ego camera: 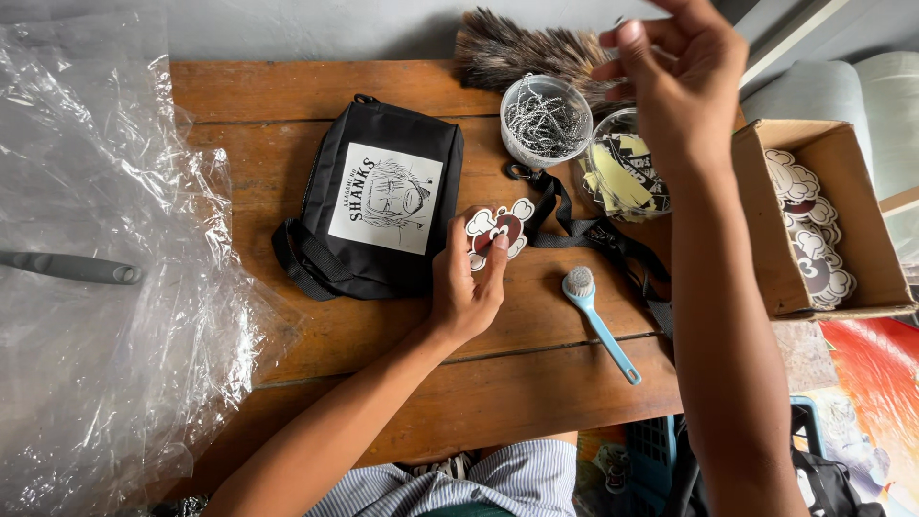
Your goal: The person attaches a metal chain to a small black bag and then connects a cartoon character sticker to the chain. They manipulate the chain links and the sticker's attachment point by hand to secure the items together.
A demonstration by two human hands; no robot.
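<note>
My left hand rests on the wooden table and pinches a small red-and-white cut-out charm just right of a black pouch bag with a white printed patch. My right hand is raised above the table's back edge, fingers curled together over a clear round tub of silver ball chains. Whether it holds something small between the fingertips is unclear. A second clear tub with yellow and black stickers sits under my right forearm.
A cardboard box of more cut-out charms stands at the right. The bag's black strap trails across the table beside a light blue brush. A feather duster lies at the back. Crumpled clear plastic sheet covers the left side.
</note>
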